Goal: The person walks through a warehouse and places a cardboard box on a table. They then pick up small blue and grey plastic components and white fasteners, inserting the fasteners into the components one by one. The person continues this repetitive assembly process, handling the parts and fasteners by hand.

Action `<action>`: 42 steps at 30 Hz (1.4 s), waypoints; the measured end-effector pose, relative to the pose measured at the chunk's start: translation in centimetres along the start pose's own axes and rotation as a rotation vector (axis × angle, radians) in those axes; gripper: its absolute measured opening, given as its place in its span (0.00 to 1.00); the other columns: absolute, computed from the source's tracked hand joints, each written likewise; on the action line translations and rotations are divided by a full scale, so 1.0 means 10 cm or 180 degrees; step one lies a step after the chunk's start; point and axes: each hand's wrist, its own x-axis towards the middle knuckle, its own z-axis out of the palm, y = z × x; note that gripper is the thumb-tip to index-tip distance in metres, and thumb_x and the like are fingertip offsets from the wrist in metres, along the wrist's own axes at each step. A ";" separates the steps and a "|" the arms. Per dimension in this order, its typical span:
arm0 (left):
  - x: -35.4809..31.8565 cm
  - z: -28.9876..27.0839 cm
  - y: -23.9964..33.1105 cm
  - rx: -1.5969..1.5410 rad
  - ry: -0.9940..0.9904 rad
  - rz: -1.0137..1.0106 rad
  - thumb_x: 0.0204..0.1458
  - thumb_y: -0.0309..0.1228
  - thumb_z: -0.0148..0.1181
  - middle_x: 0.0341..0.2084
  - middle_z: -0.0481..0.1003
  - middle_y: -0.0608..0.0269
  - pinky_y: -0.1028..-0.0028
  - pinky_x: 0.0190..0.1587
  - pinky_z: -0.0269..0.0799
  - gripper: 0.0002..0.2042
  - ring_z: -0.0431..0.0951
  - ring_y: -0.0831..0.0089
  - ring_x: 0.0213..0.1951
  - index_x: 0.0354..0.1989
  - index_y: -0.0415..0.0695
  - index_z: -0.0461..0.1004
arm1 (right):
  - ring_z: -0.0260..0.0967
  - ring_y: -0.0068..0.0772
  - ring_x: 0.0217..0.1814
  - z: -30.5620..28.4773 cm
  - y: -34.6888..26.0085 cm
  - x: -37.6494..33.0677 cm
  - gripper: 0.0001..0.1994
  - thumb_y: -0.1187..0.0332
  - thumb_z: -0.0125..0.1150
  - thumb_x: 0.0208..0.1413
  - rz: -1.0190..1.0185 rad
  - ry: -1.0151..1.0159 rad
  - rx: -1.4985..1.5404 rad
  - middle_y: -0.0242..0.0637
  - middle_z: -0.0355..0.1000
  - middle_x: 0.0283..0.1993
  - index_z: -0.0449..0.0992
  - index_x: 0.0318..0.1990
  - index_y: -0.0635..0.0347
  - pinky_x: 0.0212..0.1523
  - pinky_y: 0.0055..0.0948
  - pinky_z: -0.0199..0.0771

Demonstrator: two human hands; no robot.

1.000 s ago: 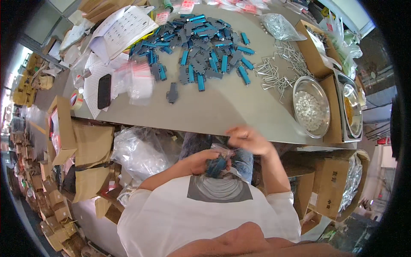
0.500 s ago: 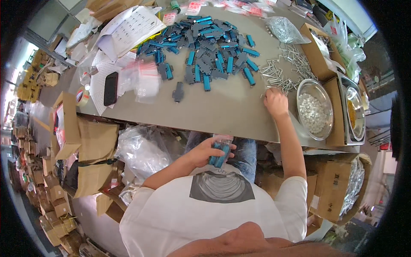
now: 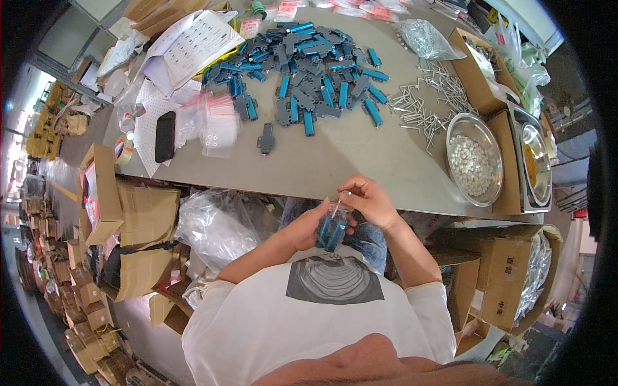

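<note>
My left hand [image 3: 310, 228] is closed round a small clear plastic bag [image 3: 332, 231] at the table's front edge, close to my body. Blue parts show through the bag. My right hand [image 3: 373, 204] is above the bag's mouth, pinching a thin metal pin [image 3: 337, 204] that points down into the opening. Whether the pin has a thread cannot be made out. On the table beyond lies a heap of blue-and-grey plastic parts [image 3: 315, 96]. One grey part [image 3: 266, 139] lies apart from it, toward me.
Loose metal pins [image 3: 425, 103] lie right of the heap, beside a steel bowl [image 3: 492, 161] of small white pieces. Flat zip bags [image 3: 219, 122], a phone [image 3: 165, 136] and papers [image 3: 193, 48] are on the left. Cardboard boxes [image 3: 508, 276] stand below the table's right side.
My right hand has come back from the loose pins to the bag's mouth, bringing a pin. My left hand has stayed in place with the bag, whose top now stands up.
</note>
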 end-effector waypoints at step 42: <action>-0.04 0.09 0.05 0.0530 -0.0077 0.0759 0.37 0.18 0.68 0.51 0.67 0.61 0.72 0.53 0.65 0.45 0.66 0.74 0.53 0.66 0.40 0.49 | 0.69 0.35 0.40 0.30 -0.39 -0.36 0.12 0.72 0.68 0.37 -0.1206 0.0303 -0.3143 0.29 0.72 0.29 0.75 0.33 0.49 0.44 0.37 0.54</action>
